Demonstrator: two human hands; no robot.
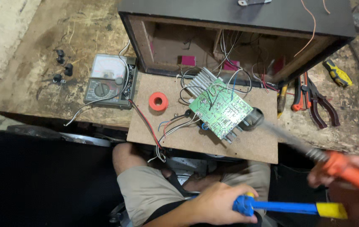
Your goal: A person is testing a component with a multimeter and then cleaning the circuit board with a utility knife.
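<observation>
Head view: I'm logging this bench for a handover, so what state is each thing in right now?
Circuit board: out of the cabinet, tilted on the panel, wires attached.
Speaker cabinet: back open, wiring exposed.
Multimeter: flat on bench, leads trailing.
Red tape roll: lying flat.
Soldering iron: gripped in right hand, blurred.
Blue tool: gripped in left hand.
Pliers: lying unused.
</observation>
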